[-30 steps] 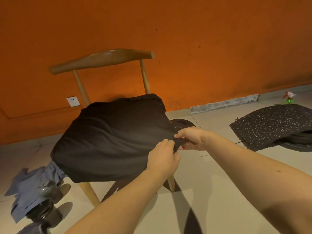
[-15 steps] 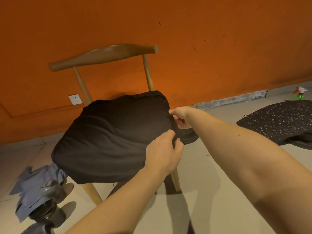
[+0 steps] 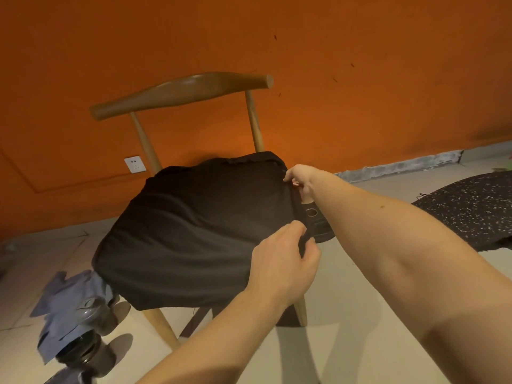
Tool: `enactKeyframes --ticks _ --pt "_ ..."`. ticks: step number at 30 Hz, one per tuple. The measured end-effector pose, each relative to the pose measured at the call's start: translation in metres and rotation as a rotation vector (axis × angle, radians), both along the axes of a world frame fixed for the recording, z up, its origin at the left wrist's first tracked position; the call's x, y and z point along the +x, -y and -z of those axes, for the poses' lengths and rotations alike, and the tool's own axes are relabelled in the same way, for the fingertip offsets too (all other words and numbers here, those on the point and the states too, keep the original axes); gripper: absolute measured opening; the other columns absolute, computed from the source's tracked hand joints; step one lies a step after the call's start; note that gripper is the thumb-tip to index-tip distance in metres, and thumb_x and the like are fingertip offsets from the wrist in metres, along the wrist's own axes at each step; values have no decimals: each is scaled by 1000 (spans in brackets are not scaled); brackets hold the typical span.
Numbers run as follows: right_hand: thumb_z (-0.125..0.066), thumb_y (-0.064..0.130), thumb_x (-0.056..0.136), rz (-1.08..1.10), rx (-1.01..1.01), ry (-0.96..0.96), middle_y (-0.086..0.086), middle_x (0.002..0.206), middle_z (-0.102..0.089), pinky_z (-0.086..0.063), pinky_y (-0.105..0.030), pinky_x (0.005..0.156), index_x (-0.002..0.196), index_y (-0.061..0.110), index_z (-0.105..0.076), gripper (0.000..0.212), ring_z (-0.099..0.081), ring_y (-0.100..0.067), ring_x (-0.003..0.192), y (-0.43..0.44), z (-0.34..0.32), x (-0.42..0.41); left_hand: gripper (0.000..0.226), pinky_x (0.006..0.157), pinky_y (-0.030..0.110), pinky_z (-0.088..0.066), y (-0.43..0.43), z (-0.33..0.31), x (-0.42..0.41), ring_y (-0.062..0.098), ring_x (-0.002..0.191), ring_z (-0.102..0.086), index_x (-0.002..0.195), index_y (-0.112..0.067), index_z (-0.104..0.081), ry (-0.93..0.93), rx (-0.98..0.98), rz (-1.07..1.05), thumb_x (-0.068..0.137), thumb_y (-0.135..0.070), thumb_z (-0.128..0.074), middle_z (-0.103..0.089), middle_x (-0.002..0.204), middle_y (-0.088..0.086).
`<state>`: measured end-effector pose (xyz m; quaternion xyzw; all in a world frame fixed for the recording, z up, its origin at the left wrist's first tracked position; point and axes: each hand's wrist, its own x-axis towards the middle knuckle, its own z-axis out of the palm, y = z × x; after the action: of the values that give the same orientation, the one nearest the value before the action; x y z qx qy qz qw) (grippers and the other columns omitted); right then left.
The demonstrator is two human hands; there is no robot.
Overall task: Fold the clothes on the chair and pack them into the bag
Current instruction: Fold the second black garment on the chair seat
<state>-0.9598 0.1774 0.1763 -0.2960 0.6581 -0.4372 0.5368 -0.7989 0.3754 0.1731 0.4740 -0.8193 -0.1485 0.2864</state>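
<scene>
While a blue cloth (image 3: 63,300) is draping a dumbbell (image 3: 80,347) left of the chair (image 3: 180,91) and a speckled mat (image 3: 471,206) is lying right, we are pinching the black garment (image 3: 194,231) spread on the seat: left hand (image 3: 282,267) at its near-right edge, right hand (image 3: 303,178) at its far-right corner.

Orange wall (image 3: 360,79) carried a white socket (image 3: 135,164) low left. Pale tiled floor (image 3: 346,314). Grey strip (image 3: 399,169), perhaps cement, ran along wall base. Speckled mat (image 3: 471,206) lay right.

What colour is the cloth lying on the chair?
Black all over, with no pattern. The head view shows the cloth spread over the seat of the chair.
</scene>
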Motion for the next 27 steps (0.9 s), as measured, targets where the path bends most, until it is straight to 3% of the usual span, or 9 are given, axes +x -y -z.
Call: enactKeyframes --ticks 5,8,11,13,16,19,22,25,27 --pt "-47 -6 69 52 -171 111 -14 120 -58 -55 -49 98 95 5 -62 32 -61 -35 100 12 -15 7 18 59 23 -43 -1 10 6 11 65 -51 85 -28 -48 -265 110 -48 101 -34 -54 -52 73 -9" --pt "-49 -4 41 -18 -236 150 -18 134 -61 -51 -53 105 118 9 -74 82 -59 -40 121 30 -22 22 23 55 21 -36 -2 22 20 7 58 -42 80 -25 -47 -586 236 -85 102 -24 -54 -46 64 -9" --pt "-49 -9 66 -98 -283 -32 -11 135 -59 -51 -45 106 124 19 -74 69 -54 -35 125 18 -46 57 24 65 30 -45 0 37 38 14 66 -48 80 -27 -52 -856 365 -196 102 -21 -52 -49 69 -3" --pt "-46 -11 84 -179 -318 -181 -8 132 -59 -53 -35 94 128 19 -71 59 -54 -30 115 9 -55 82 19 70 33 -55 2 45 50 22 75 -61 86 -18 -58 -1079 471 -263 103 -15 -50 -61 77 11" --pt "-46 -8 86 -305 -324 -365 -5 128 -63 -52 -31 86 133 21 -69 60 -58 -28 114 12 -49 110 17 78 37 -62 4 57 66 24 92 -73 101 -9 -66 -1320 564 -390 104 -11 -48 -73 95 15" --pt "-49 -7 88 -368 -329 -451 -7 131 -65 -55 -32 92 135 20 -67 58 -63 -25 114 21 -38 126 20 79 35 -59 5 68 78 25 98 -74 105 -15 -67 -1416 594 -490 104 -12 -47 -76 102 8" --pt "-49 -9 92 -410 -343 -502 -6 144 -57 -50 -13 74 138 16 -64 54 -60 -19 120 23 -32 138 20 79 33 -57 4 76 87 26 100 -73 105 -19 -67 -1439 609 -545 104 -15 -47 -77 102 6" --pt "-52 -5 93 -451 -333 -584 -10 137 -63 -51 -31 98 138 18 -64 53 -57 -30 129 28 -25 145 19 75 30 -58 6 88 90 23 93 -73 102 -21 -66 -1411 622 -613 105 -17 -47 -76 93 2" --pt "-56 -2 93 -492 -316 -637 -11 137 -62 -49 -33 100 139 17 -63 50 -57 -30 129 29 -22 150 18 76 31 -60 10 101 90 21 89 -74 107 -20 -65 -1322 659 -639 106 -19 -47 -75 99 4"
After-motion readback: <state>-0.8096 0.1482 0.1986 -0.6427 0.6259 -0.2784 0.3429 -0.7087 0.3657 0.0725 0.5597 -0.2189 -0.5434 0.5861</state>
